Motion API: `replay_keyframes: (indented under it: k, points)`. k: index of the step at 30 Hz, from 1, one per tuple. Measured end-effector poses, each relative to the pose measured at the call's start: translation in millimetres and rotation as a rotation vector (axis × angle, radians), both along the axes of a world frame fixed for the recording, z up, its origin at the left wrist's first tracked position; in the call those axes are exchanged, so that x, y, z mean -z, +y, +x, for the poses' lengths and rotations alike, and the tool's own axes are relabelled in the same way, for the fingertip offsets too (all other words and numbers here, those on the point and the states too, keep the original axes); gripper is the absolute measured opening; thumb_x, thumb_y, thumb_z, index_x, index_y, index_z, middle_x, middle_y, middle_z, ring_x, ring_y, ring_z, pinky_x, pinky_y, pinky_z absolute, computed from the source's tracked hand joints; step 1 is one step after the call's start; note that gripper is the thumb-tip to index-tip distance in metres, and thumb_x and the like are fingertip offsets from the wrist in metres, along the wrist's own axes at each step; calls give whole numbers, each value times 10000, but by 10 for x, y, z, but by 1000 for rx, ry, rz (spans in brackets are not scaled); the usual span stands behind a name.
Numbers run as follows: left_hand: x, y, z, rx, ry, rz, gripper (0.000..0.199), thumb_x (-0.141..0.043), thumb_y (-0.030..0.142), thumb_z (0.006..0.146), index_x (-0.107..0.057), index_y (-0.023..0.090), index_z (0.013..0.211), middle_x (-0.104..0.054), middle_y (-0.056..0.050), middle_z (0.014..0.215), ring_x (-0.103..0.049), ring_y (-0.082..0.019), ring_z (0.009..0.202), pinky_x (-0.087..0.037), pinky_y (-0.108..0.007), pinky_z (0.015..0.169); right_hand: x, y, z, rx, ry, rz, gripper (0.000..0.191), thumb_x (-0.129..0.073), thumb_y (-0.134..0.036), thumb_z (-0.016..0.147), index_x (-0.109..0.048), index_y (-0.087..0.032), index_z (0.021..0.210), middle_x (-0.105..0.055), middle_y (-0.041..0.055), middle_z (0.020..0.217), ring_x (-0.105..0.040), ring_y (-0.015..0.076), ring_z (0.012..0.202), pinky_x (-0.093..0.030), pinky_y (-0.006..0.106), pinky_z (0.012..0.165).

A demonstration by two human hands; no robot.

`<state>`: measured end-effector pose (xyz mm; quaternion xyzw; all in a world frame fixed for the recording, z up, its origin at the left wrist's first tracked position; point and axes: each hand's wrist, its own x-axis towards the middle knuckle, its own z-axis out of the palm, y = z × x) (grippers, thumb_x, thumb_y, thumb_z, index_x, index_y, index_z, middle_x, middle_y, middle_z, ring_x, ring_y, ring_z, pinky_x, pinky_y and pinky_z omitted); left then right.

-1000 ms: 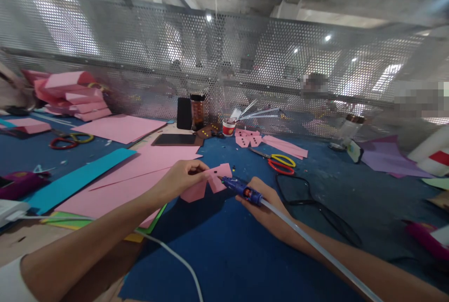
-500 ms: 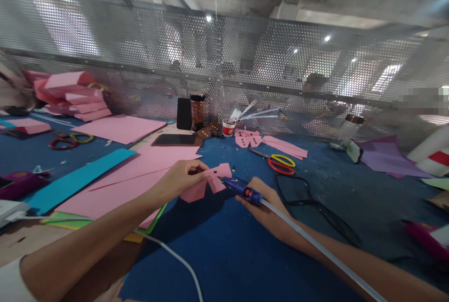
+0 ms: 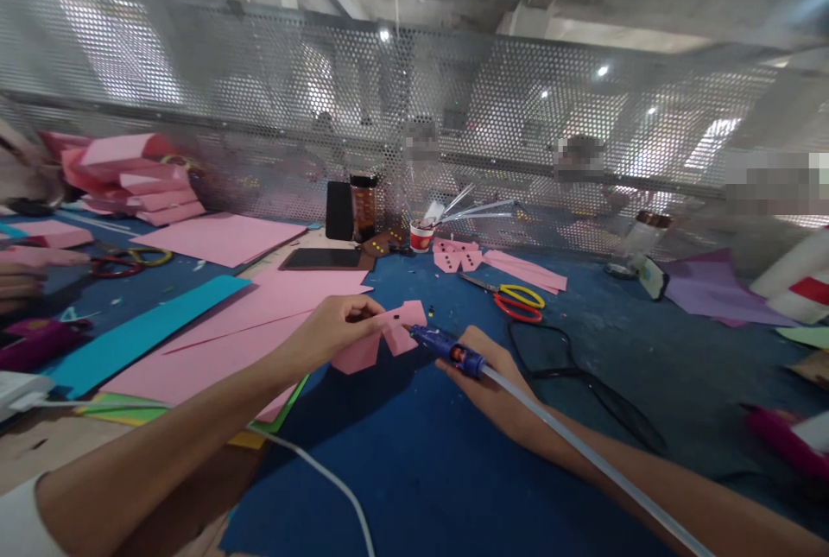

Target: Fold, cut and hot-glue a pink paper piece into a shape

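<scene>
Between the fingers of my left hand [image 3: 333,325] is a folded pink paper piece [image 3: 400,332] with a small dark square on it, held just above the blue table surface. My right hand [image 3: 489,371] grips a blue hot glue gun [image 3: 446,348], its nozzle touching or very close to the paper's right part. A long clear glue stick [image 3: 570,436] runs out of the gun's back, over my right forearm. Further back lie pink paper pieces with black dots [image 3: 457,256] and scissors with red and yellow handles [image 3: 518,301].
Pink sheets [image 3: 226,341] and a turquoise strip [image 3: 148,328] lie to the left. A phone [image 3: 322,259], a jar [image 3: 363,207] and a red cup of glue sticks [image 3: 421,237] stand behind. A black cord [image 3: 570,376] lies right; a white cable [image 3: 324,471] crosses the front. Another person's hand [image 3: 26,276] is far left.
Another person's hand has come into view at the far left, by the pink paper there. My hands, the pink paper piece and the glue gun hold almost the same position.
</scene>
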<state>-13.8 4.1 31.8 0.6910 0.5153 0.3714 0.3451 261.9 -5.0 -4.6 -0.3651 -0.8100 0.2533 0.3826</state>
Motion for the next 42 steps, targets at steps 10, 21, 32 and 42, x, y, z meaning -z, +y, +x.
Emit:
replay_keyframes:
  k: [10,21,32,42]
  points:
    - [13,13,-11,16,7,5,362,-658,530,828,-728,179,882,-742,-56,857,-657,-234,836,-451,-312,738,-6,-3,12,2,-10,-12,243,-611,-348,933,-469,-216,788,-465,-30,805,-448,118,686,-358,255,633]
    - [46,36,-36,10,34,19,380,-661,561,820,-730,192,879,-739,-41,846,-652,-218,814,-438,-287,704,-6,-4,2,23,-24,-4,259,-613,-354,931,-460,-216,774,-461,-32,791,-443,117,669,-354,255,617]
    - [25,29,-42,1,20,-10,407,-651,571,819,-733,183,910,-747,-51,867,-662,-221,815,-453,-284,695,-26,-4,-24,8,71,-95,305,-615,-379,917,-434,-212,738,-432,-33,770,-423,115,667,-372,240,601]
    - [2,22,-21,-11,-16,-24,426,-668,578,783,-730,166,873,-738,-59,810,-644,-202,721,-434,-272,620,-99,-20,-37,-18,142,-317,293,-639,-485,874,-579,-199,849,-477,-27,706,-435,115,622,-364,229,530]
